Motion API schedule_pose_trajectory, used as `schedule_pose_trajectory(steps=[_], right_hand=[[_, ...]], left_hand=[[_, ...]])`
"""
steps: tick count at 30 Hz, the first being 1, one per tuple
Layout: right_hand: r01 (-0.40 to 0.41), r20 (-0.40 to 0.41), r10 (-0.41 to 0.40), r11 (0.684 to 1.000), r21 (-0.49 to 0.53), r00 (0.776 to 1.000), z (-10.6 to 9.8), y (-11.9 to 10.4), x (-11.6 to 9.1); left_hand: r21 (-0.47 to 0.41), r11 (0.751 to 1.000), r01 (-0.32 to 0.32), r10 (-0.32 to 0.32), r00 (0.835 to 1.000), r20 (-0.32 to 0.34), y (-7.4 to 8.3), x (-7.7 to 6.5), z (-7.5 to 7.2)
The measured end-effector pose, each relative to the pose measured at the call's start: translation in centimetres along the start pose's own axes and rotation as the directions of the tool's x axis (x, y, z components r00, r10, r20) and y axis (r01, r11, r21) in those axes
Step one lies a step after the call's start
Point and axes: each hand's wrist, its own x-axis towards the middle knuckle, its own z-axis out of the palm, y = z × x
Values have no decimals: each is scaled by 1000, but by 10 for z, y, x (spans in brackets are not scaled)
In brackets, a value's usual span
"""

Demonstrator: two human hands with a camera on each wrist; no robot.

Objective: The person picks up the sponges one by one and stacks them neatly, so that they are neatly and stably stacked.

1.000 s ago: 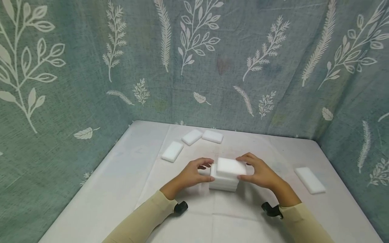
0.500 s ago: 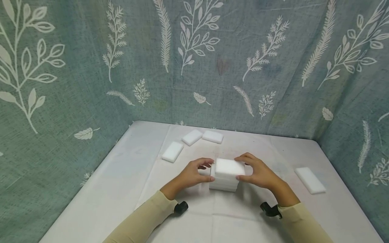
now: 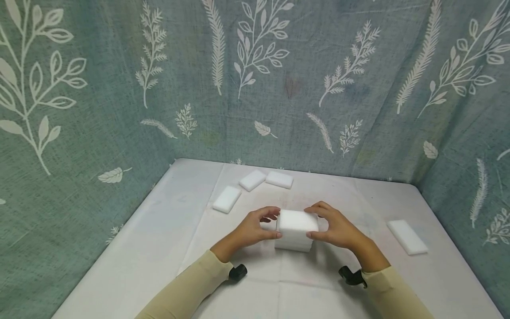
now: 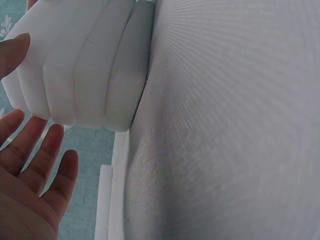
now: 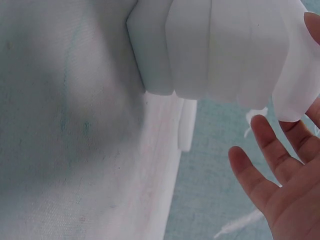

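Note:
A stack of several white melamine sponges stands on the table in front of me. My right hand pinches the top sponge at its right end, thumb on the near side and fingertips on the far side. This sponge lies over the others, nearly in line with them. At the stack's left end my left hand holds the upper sponges between thumb and fingertips. The lower fingers of that hand spread apart below. In the right wrist view the layered sponges lean slightly out of line.
Three loose sponges lie at the back left: one sponge nearer, one sponge behind it, one sponge beside that. Another sponge lies at the right. A patterned cloth hangs behind the white-covered table.
My right hand has moved a little left and the top sponge with it, so that it now sits closer over the stack. The left hand stays in place.

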Motion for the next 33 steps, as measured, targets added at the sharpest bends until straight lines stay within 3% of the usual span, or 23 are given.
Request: schedule_pose_trajectory(steps=[33], right_hand=[[-46,21,46,999,-21,999,7,-3,2]], left_hand=[[9,1000,24,-24,1000,4,2,0,0]])
